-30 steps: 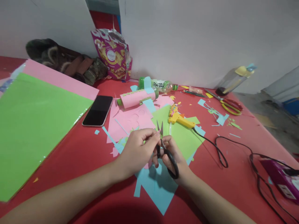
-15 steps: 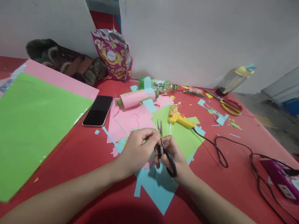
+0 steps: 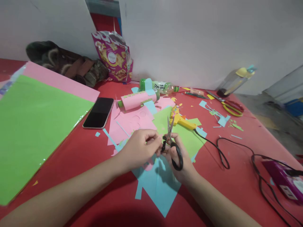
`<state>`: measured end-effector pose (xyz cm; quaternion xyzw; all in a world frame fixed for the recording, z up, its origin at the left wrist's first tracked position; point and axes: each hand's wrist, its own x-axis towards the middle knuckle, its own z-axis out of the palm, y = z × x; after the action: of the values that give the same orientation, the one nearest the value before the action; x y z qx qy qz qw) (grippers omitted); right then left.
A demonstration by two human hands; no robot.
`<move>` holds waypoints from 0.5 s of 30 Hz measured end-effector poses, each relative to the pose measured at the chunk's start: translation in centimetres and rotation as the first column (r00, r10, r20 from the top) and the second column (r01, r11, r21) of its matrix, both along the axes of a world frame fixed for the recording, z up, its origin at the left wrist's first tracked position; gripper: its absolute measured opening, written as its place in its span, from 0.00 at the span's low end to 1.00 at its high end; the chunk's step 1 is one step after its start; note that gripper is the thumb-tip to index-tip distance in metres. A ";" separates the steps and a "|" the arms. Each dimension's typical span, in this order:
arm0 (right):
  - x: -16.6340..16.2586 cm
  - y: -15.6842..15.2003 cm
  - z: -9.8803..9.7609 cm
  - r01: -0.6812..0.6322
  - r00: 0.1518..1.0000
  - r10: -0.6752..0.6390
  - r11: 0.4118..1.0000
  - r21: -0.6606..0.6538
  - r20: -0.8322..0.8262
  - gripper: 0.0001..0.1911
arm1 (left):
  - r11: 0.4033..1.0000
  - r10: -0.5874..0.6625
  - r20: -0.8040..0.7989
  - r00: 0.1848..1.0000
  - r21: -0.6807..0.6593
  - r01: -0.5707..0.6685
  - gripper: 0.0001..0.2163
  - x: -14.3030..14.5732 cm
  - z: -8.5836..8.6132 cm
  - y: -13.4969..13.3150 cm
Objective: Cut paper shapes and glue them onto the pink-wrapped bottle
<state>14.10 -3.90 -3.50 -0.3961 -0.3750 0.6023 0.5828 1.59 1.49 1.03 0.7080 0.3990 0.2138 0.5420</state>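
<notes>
My right hand [image 3: 181, 157] is closed around the black handles of a small pair of scissors [image 3: 177, 156], whose blades point up and stand slightly apart. Just to its left, my left hand [image 3: 139, 149] is closed in a pinch, its fingertips close to the scissors. Whatever lies in that pinch is too small or hidden to make out. Beneath both hands lie a light blue paper sheet [image 3: 163, 195], a green paper sheet [image 3: 187, 142] and pink paper [image 3: 137, 118] with cut curves. A yellow glue gun [image 3: 183, 122] rests on the green sheet beyond the scissors.
A phone [image 3: 98, 113] and a large green sheet [image 3: 42, 126] lie left. Behind are a pink paper-wrapped roll [image 3: 138, 100], a green bottle [image 3: 158, 86] and a snack bag [image 3: 113, 58]. Right are larger scissors [image 3: 233, 107], paper scraps, a black cord [image 3: 236, 142] and a purple power strip [image 3: 281, 179].
The scissors and my right hand have shifted slightly up and to the right, away from my left fingertips. My left hand stays almost in place, still pinched.
</notes>
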 end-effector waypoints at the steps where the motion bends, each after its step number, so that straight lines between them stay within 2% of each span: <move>1: 0.0 0.1 0.1 0.021 1.000 -0.021 1.000 -0.010 -0.002 0.20 | 0.999 -0.032 -0.030 0.999 -0.001 0.032 0.14 -0.1 -0.1 0.1; 7: 0.1 0.4 0.7 0.154 0.988 -0.156 0.981 -0.115 -0.005 0.21 | 0.968 -0.224 -0.208 0.952 0.066 0.242 0.13 -0.7 -0.1 0.9; 15: -0.1 0.3 0.5 0.031 1.000 -0.031 0.997 -0.071 0.004 0.23 | 0.898 -0.403 -0.209 0.891 0.098 0.430 0.12 -1.3 0.2 1.4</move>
<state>14.05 -3.64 -2.98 -0.4234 -0.3480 0.6055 0.5770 0.33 2.86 1.24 0.8306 0.2696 0.0541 0.4843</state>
